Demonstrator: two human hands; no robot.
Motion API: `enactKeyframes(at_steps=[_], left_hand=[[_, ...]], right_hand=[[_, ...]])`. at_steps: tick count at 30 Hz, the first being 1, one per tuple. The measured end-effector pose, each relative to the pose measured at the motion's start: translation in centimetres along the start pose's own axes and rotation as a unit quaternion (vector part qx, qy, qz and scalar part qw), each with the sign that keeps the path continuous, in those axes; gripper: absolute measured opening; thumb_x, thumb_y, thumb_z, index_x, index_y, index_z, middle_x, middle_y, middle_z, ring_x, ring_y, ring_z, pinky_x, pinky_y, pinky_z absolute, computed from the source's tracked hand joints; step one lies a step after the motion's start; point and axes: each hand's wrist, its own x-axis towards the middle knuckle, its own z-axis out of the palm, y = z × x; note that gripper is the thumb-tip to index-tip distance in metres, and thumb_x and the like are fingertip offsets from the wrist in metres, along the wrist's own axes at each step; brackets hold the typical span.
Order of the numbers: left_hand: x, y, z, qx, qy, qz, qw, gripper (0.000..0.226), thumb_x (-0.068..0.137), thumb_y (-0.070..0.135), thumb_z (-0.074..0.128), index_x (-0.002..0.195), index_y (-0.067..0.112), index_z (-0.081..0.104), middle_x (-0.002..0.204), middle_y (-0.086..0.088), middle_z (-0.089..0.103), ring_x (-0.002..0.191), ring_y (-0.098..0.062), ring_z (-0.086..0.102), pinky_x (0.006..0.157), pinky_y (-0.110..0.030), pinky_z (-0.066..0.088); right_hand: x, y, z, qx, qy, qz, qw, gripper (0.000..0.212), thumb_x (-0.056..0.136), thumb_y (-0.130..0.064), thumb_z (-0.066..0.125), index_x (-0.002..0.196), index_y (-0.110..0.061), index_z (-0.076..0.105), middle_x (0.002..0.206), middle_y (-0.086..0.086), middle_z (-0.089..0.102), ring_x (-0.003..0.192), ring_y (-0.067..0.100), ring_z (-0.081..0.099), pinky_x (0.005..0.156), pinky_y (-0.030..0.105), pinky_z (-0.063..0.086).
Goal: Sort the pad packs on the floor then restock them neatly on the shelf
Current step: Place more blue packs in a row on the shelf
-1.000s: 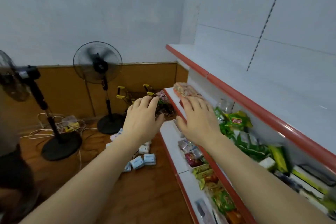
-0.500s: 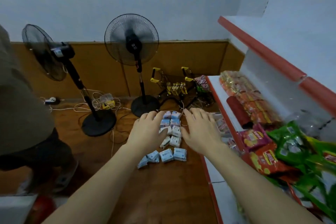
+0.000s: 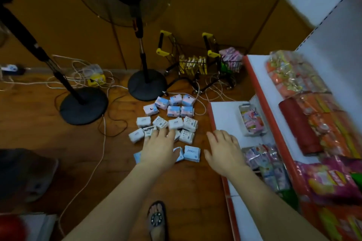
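Observation:
Several small pad packs lie grouped on the wooden floor: pink-and-blue packs (image 3: 173,104) at the back, white packs (image 3: 175,123) in the middle, light-blue packs (image 3: 192,153) at the front. My left hand (image 3: 159,149) hovers flat over the white and blue packs, fingers straight, hiding some of them. My right hand (image 3: 223,149) is open with spread fingers, beside the blue pack and over the edge of the white bottom shelf (image 3: 225,115). Neither hand holds anything.
Two black standing fans (image 3: 147,82) (image 3: 83,103) stand on the floor at the left with tangled cables (image 3: 101,123). Two small yellow-handled carts (image 3: 193,64) sit by the wall. Red-edged shelves at the right hold snack packets (image 3: 297,76). My sandalled foot (image 3: 156,219) is below.
The view has tilted down towards the floor and come nearer to the packs. Both hands stay open, now lower over the front packs; the right hand has shifted towards the bottom shelf.

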Motion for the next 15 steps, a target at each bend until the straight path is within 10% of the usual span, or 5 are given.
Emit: enactKeyframes(at_steps=[15], left_hand=[[23.7,-5.3,32.8,-0.024,-0.132,-0.047,0.990,0.070,0.096,0.041,0.054,0.153,0.020,0.018,0.155,-0.008,0.027,0.142,-0.033,0.024,0.108,-0.051,0.034]], right_hand=[[22.6,4.2,32.0,0.015,-0.171,0.008,0.985,0.074,0.098,-0.052,0.044,0.158,-0.024,0.012,0.166,0.006,0.009,0.153,0.029,0.005,0.123,0.049,0.016]])
